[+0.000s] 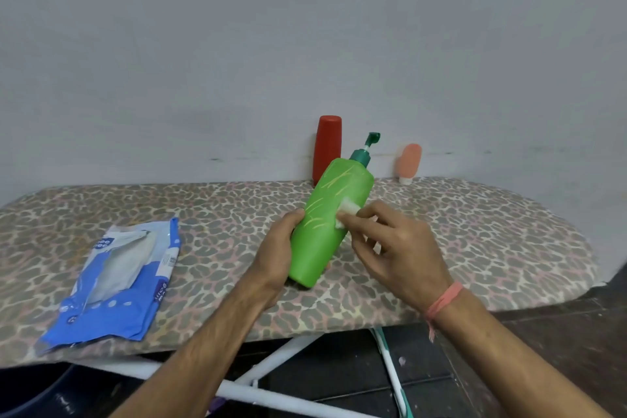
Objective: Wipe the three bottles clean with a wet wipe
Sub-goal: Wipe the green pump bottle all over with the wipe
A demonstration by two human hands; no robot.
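Above the patterned surface [475, 214], the left hand [276, 258] is gripping the tilted green bottle [327, 224] while the right hand [397, 244] is pinching a wet wipe [347, 210] against it; the red bottle [326, 148] and the peach bottle [410, 161] are probably waiting by the wall.

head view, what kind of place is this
Probably a room at home, maybe a laundry corner: the work surface is a leopard-print ironing board on white legs, pushed against a plain wall.

Leopard-print ironing board [475, 248] on white frame [271, 363], against grey wall [237, 44]
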